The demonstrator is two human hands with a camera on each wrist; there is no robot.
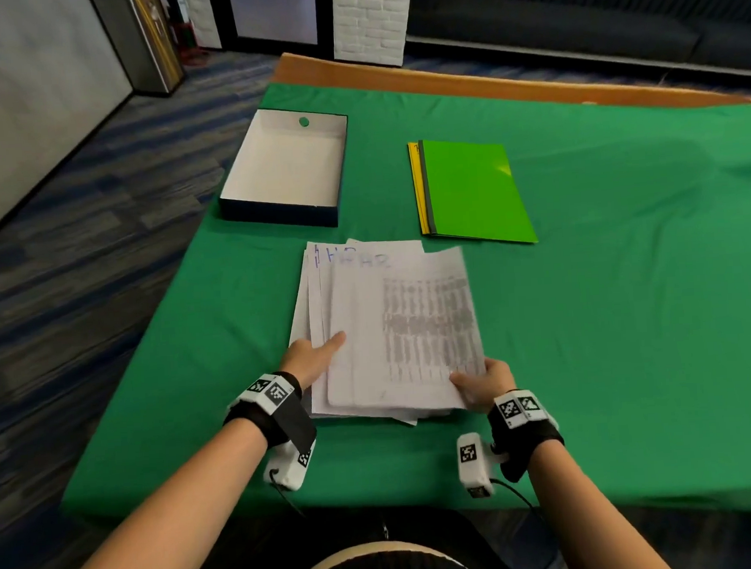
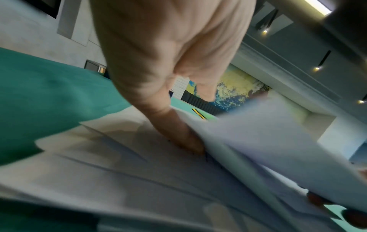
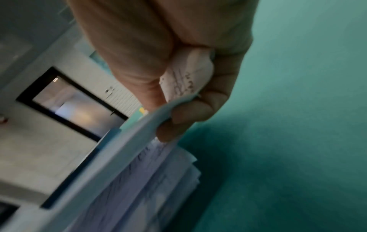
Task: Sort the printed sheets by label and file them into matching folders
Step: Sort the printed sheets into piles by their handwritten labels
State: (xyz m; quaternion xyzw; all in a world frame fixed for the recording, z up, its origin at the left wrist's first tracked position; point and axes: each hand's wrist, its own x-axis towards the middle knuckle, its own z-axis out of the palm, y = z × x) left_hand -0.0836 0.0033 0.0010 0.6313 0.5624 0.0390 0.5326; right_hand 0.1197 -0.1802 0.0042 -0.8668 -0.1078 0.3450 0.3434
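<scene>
The right hand [image 1: 485, 385] pinches the top sheet [image 1: 416, 326] off the pile [image 1: 317, 296] near the folders [image 1: 469, 190], the left hand [image 1: 312, 358] presses flat; next, read its label.

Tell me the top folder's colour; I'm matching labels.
Bright green, top folder, clearest in the head view.

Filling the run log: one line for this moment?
left hand presses paper stack | right hand pinches top sheets | folders closed

Blurred labels on printed sheets [image 1: 381, 328]
</scene>
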